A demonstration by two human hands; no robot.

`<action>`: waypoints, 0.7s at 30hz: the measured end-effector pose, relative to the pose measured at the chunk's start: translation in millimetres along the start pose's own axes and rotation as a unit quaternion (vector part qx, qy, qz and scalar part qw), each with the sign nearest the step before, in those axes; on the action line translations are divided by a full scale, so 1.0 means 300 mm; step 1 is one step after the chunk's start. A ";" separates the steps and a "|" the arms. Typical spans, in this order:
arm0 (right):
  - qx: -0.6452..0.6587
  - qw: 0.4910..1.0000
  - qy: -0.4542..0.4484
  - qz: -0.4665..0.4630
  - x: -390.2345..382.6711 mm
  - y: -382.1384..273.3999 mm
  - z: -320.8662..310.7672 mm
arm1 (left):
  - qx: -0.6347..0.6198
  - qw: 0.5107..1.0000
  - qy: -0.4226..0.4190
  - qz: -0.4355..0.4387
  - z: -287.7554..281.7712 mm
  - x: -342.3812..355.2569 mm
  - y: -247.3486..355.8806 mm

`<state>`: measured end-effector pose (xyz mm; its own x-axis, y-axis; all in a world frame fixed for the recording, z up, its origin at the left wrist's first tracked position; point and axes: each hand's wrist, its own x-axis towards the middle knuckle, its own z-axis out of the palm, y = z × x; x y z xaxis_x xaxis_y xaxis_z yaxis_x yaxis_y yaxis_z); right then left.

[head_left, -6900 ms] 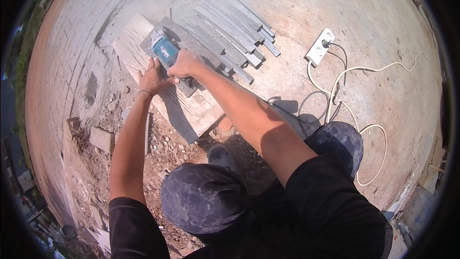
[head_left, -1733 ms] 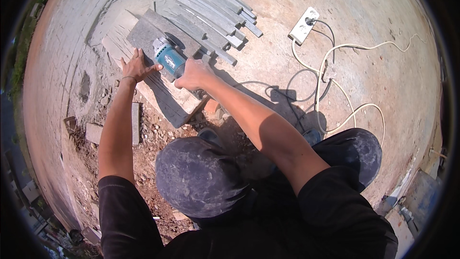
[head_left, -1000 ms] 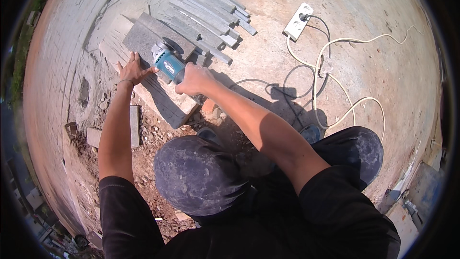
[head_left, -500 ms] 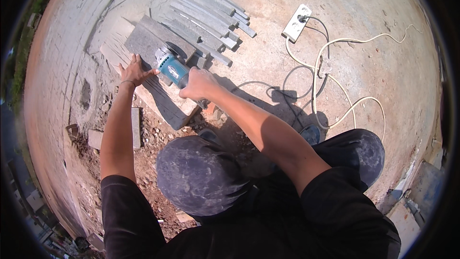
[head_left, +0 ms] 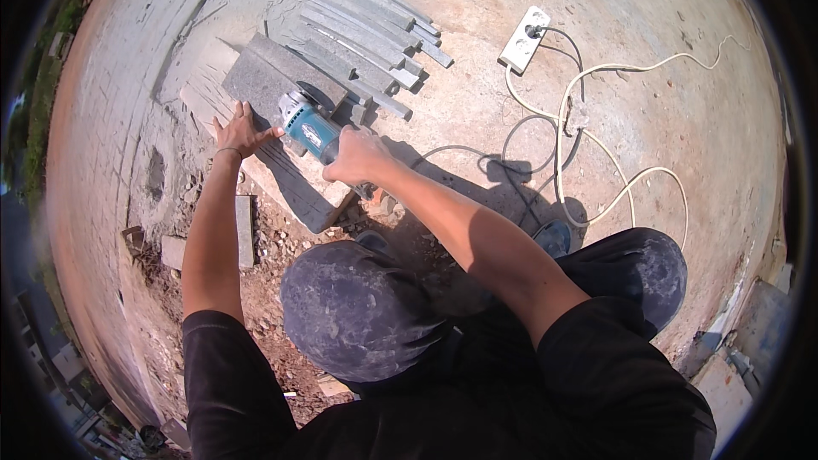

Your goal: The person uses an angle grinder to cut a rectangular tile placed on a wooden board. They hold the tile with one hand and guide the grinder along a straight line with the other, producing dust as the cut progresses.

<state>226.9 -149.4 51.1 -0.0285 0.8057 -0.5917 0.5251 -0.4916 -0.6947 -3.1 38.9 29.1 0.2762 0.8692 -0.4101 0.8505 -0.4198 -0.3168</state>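
My right hand [head_left: 358,158] is wrapped round the body of a teal angle grinder [head_left: 311,129], whose dark disc is at the far end. The disc stands at a grey stone slab [head_left: 266,72]; exactly where it meets the stone is hard to see. My left hand [head_left: 242,130] lies with spread fingers at the slab's near left edge, its thumb reaching toward the grinder's head. Under the slab is a pale, thick board or block [head_left: 319,204], scored with lines and crossed by shadow.
Several narrow grey stone strips [head_left: 375,30] lie beyond the slab. At right a white power strip [head_left: 524,40] holds a dark plug, with a looping cream cord [head_left: 561,162] and a dark cable nearby. Rubble [head_left: 273,247] and loose stone pieces [head_left: 245,230] lie near my left forearm.
The view has shifted very slightly. Both hands and the grinder keep nearly the same places at the slab.
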 end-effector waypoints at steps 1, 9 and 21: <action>-0.003 1.000 0.001 0.002 0.001 0.001 0.003 | 0.001 1.000 -0.002 0.000 0.000 0.000 0.000; -0.001 1.000 0.020 -0.011 -0.009 0.019 0.015 | -0.003 1.000 0.001 0.003 0.005 0.009 -0.004; 0.001 1.000 0.023 -0.018 -0.019 0.029 0.029 | -0.016 1.000 0.003 0.002 0.004 0.007 -0.003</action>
<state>224.2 -161.2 44.7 -0.0084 0.8365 -0.5479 0.5225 -0.4635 -0.7157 -3.9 40.8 27.6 0.2821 0.8694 -0.4057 0.8634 -0.4145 -0.2878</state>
